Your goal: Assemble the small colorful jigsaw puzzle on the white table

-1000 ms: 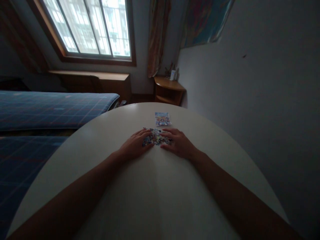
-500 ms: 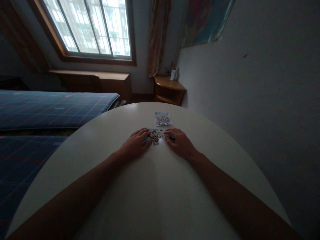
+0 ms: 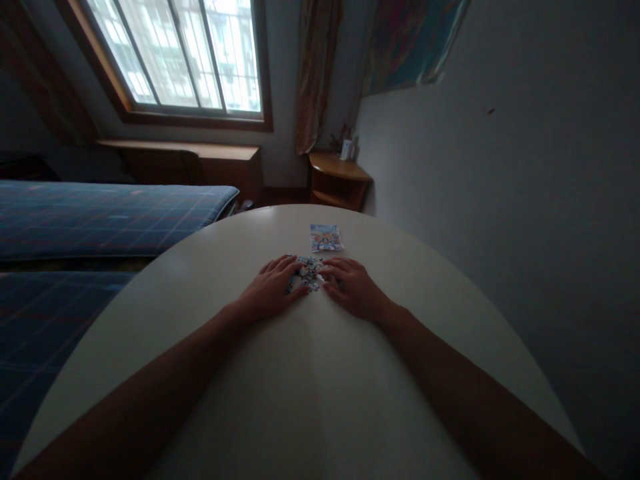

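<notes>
A small heap of jigsaw puzzle pieces lies on the white table between my two hands. My left hand rests at the heap's left side, fingers apart and thumb along the near edge. At the right side, my right hand is spread with its fingertips on the pieces. Some pieces are partly hidden under the fingers of both hands. Just beyond the heap lies a small colourful picture sheet, flat on the table.
The round white table reaches to a wall on the right. A bed with a blue plaid mattress stands at the left. Behind are a wooden corner shelf, a low wooden cabinet and a window.
My right hand has shifted slightly left, its fingers pushing in over the pieces. My left thumb has moved a little right. The heap looks more compact.
</notes>
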Tool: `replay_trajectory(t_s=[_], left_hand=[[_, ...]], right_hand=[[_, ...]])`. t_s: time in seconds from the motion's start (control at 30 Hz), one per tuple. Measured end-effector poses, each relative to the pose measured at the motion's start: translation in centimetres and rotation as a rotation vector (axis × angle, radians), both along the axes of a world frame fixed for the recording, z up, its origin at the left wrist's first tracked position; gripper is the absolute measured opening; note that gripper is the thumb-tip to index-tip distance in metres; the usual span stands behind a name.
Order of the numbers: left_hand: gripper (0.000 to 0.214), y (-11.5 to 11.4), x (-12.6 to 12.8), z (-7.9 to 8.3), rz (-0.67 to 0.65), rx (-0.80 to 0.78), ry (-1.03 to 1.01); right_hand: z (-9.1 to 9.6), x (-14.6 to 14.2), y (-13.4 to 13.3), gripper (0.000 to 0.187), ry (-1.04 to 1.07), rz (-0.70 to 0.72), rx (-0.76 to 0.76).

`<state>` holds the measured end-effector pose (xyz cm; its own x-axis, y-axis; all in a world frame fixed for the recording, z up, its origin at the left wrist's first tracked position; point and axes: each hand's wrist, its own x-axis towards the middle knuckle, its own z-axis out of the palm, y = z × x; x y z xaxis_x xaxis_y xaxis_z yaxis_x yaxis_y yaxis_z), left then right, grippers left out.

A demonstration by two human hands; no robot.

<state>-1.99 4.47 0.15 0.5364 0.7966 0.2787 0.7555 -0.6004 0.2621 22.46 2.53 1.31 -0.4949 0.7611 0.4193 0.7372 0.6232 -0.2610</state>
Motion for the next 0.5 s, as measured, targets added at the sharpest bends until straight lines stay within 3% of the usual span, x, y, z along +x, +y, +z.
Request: replay_trajectory(t_s=[0.13,0.33,0.5], left_hand=[[0.056,-0.03,-0.12,-0.03,-0.025,-0.009,0.001],[0.054,-0.09,0.07,0.13,0.029,-0.004,-0.051],[0.044,0.17,0.09,0.46,0.135,0.033,-0.092]], right_hand=[[-0.27,0.02,-0.17,0.036,-0.064,0.091,-0.019],[-0.09,-0.14,-0.02,0.022,0.024,-0.022,-0.013],[-0.13,0.33,0.38,0.027,0.136,-0.093,-0.020]])
